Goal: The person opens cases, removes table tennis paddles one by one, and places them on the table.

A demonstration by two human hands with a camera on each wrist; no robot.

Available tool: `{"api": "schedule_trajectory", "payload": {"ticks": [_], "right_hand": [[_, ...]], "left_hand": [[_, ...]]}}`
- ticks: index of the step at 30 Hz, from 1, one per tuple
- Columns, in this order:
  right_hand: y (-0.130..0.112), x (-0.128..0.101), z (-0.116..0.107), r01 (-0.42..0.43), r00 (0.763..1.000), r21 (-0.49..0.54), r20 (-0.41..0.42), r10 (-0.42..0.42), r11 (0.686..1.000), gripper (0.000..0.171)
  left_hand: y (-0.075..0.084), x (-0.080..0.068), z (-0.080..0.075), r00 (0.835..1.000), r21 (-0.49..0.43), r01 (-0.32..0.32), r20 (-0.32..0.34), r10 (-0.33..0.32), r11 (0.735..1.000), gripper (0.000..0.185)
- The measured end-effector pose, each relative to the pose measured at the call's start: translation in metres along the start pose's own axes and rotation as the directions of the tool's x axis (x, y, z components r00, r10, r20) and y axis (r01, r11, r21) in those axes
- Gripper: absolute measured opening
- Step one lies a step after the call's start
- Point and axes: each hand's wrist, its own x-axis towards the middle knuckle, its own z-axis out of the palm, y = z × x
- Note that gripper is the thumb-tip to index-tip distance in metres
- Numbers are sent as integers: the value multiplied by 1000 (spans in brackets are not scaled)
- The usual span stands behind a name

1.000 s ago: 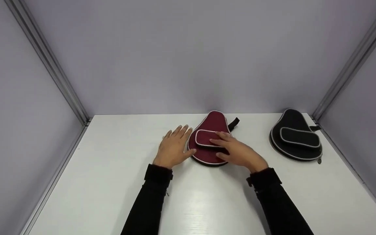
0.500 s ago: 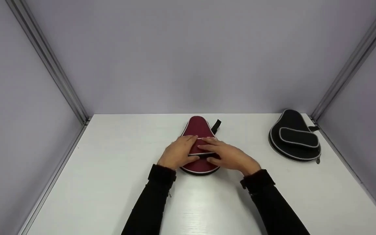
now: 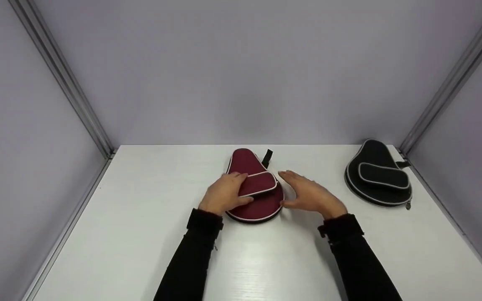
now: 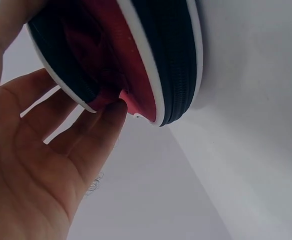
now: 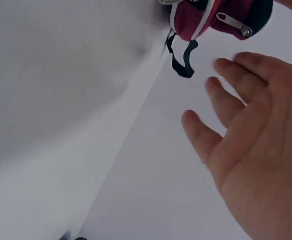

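The white counter sits inside a booth of pale grey walls, and two paddle-shaped cases lie on it. The black case rests at the far right, near the corner, well apart from both hands. The red case lies near the middle, narrow end pointing far, its small black loop sticking out at the far end. The left hand rests on the left side of the red case, fingers lying over the edge of its raised pocket, thumb against the near left rim; this looks like a steadying hold that keeps the case flat on the counter. The right hand is just beside the case's right edge, fingers spread and relaxed, holding nothing, and seems apart from the fabric or barely at it; I cannot tell which. The left wrist view shows what the head view hides: the fingers curl under a white-piped edge, with the black zip band running round the side. The right wrist view shows the empty right palm, the loop hanging free, and a metal zip pull on the case's side, unseen from above.
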Motion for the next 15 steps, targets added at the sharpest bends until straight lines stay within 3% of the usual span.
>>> {"api": "schedule_trajectory", "payload": {"ticks": [3,10,15], "right_hand": [[2,0,0,-20,1000,-24,14,21,1000,78],[-3,8,10,-19,1000,-182,6,21,983,8],[-5,12,18,-49,999,-209,-28,44,977,22]], "left_hand": [[-1,-1,-2,1000,4,11,1,-11,1000,79],[-1,-4,-4,1000,6,19,-12,-19,1000,76],[-2,-3,-4,999,6,34,-19,-33,999,74]]}}
